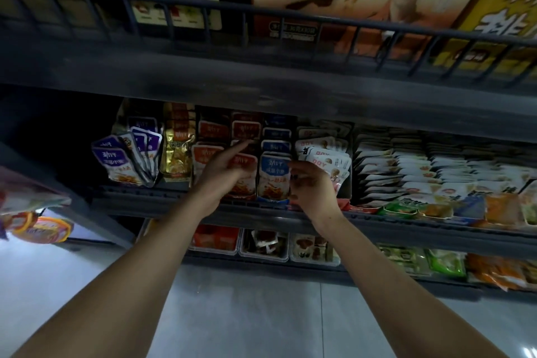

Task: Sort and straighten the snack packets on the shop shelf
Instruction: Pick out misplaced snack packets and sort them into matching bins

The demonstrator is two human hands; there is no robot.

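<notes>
The left hand [225, 171] is spread wide over the red packets [244, 171], nothing held. The right hand [309, 186] is curled at the blue packet [273, 176]; whether it is pinched cannot be told. The leaning purple packets [125, 160] could be toppled off the shelf [162, 206] by a careless nudge.
</notes>
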